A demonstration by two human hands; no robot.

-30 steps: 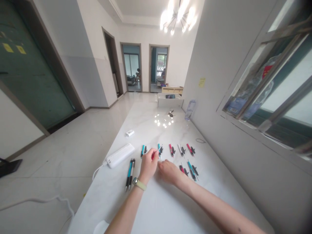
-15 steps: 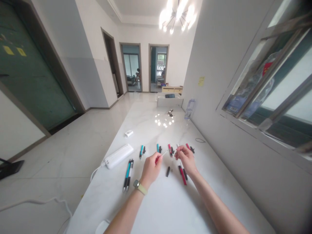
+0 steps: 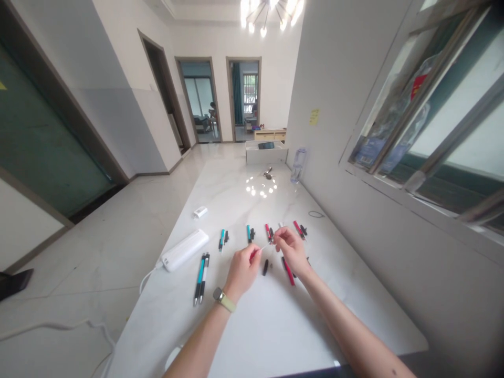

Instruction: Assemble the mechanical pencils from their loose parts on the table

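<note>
Head view | left hand [image 3: 243,269] — pinching thin white refill [image 3: 263,248] just above worktop [image 3: 275,325] | right hand [image 3: 290,251] — fingertips closed on the refill's far end | black pen barrel [image 3: 265,267] lying between the hands | red pen [image 3: 288,271] beneath right hand | pen pair [image 3: 200,278] well to the left

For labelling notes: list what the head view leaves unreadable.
Head view only.
- Thin white rod: near end hidden in grip of left hand; too small to tell whether right hand pinches its tip.
- Red pen: partly covered by right hand.
- Far metal item: too small, in glare.
</note>
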